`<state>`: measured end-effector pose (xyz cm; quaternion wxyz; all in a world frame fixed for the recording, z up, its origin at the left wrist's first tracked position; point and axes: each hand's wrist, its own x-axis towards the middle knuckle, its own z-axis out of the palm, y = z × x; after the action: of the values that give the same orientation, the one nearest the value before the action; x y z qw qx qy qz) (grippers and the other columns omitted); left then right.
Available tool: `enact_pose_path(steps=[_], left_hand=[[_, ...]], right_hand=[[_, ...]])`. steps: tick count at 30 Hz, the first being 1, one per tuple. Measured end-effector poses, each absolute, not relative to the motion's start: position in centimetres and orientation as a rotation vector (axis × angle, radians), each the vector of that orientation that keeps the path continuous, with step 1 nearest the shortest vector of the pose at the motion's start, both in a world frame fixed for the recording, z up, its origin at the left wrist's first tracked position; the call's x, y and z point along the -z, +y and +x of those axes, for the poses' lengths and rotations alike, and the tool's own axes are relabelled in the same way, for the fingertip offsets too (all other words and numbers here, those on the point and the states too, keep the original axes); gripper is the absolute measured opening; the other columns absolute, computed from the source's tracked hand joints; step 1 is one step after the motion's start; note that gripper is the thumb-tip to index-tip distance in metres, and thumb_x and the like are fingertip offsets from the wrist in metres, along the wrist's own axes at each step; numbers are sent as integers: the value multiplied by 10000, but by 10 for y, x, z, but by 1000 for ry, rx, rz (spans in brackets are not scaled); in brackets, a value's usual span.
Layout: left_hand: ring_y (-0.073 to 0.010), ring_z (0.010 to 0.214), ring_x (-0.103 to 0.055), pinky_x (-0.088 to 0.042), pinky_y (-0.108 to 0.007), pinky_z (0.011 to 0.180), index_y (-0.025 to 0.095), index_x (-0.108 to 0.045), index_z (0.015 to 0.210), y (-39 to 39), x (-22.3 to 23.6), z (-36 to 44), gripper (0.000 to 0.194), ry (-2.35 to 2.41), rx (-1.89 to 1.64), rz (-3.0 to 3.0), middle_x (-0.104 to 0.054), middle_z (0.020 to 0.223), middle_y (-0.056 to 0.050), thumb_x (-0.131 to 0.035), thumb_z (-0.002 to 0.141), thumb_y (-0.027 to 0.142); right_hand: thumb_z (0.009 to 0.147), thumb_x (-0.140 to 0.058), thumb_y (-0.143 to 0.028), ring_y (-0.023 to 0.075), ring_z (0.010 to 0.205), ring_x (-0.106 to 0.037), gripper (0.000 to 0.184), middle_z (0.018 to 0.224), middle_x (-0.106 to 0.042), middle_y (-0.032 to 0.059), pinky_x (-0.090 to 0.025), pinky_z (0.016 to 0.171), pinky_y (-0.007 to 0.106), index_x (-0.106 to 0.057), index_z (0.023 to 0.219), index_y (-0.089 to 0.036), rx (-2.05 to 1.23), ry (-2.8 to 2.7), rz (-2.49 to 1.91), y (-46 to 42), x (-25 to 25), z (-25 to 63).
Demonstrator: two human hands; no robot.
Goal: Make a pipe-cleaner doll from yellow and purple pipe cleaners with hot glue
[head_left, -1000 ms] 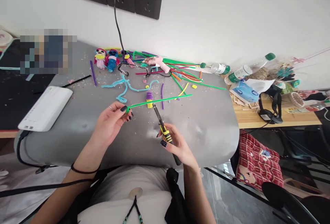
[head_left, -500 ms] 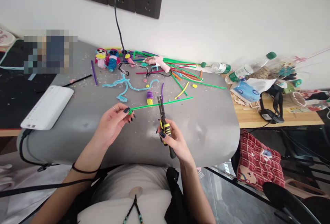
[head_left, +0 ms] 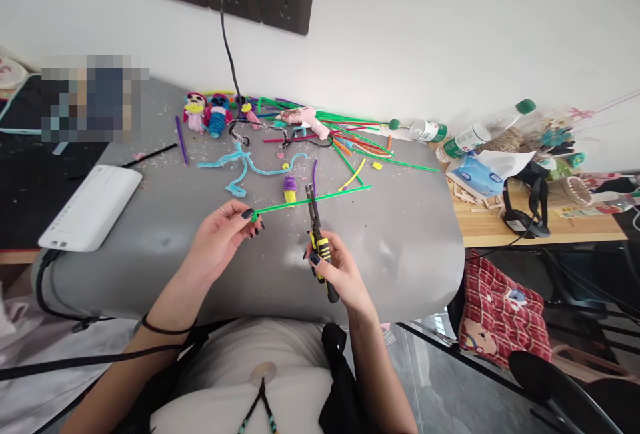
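Between the thumb and fingers of my left hand (head_left: 227, 231) is the coiled end of a green pipe cleaner (head_left: 345, 193); its straight length stretches to the right above the grey mat. My right hand (head_left: 337, 261) is wrapped round the yellow-and-black handles of a pair of pliers (head_left: 315, 221). The jaws of the pliers meet the green pipe cleaner about midway along. Just behind it lies a small purple-and-yellow pipe cleaner piece (head_left: 290, 191). A bent light blue pipe cleaner shape (head_left: 245, 164) rests further back.
Pipe cleaner dolls (head_left: 195, 114), a pink glue gun (head_left: 305, 121) and loose pipe cleaners line the wall side of the grey mat (head_left: 400, 241). A white power bank (head_left: 93, 207) lies left. Bottles (head_left: 465, 141) and a blue tissue pack (head_left: 477, 174) are at the right.
Hardly anything differs. Both hands keep their grips, and the green pipe cleaner's free end sits very slightly higher and further left.
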<state>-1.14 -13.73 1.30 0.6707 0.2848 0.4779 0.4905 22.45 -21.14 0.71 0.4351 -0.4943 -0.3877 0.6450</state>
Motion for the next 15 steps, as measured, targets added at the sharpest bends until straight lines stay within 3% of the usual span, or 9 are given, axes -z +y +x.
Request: enact_pose_path(steps=[9,15], left_hand=[[-144,685,-644,-501,-251,645,187,-698,757,-134,-9,-12,421,1121,-1100,624,-702,697,-11,-992,573,427],[-147,697,-647,-498,-250,651,195,-692,762,-135,-8,-15,409,1147,-1106,600,-714,708,-13,-980,570,412]], right_hand=[[816,-756,-417,95,580,-492,364,782,-584,-40,-410,558,250,-597,1079,-220,-1578,-799,-1323,-205,7,222],[735,-759,-326,172,829,-618,441,907,-661,-3,-509,760,302,-604,1139,-239,-1452,-1161,-1489,-196,-27,244]])
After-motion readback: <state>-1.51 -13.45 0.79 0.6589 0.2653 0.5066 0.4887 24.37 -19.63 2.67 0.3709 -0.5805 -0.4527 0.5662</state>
